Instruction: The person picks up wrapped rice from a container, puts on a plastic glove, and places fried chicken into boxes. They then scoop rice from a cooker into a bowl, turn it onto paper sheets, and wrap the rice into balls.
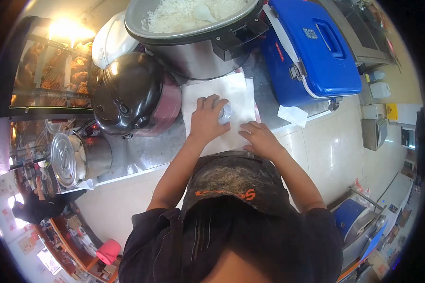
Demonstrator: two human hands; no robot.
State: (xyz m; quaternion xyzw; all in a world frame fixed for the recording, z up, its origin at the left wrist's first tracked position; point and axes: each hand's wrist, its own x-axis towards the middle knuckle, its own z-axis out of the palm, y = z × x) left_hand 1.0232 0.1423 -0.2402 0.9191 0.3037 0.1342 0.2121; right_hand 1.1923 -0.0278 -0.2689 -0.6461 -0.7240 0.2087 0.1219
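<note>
Clear-wrapped packet [226,113]: lying on white paper sheet [231,89], middle of steel counter [146,151]. Left hand [204,121] at its 9 o'clock, fingers curled around packet, touching. Right hand [261,139] at its 4 o'clock, fingers pressed together, flat on sheet's near edge. Open rice cooker [198,52], filled with cooked rice, at 12 o'clock; blue cooler box [316,56] at 2 o'clock; dark lidded pot [130,94] at 9 o'clock, beside sheet.
</note>
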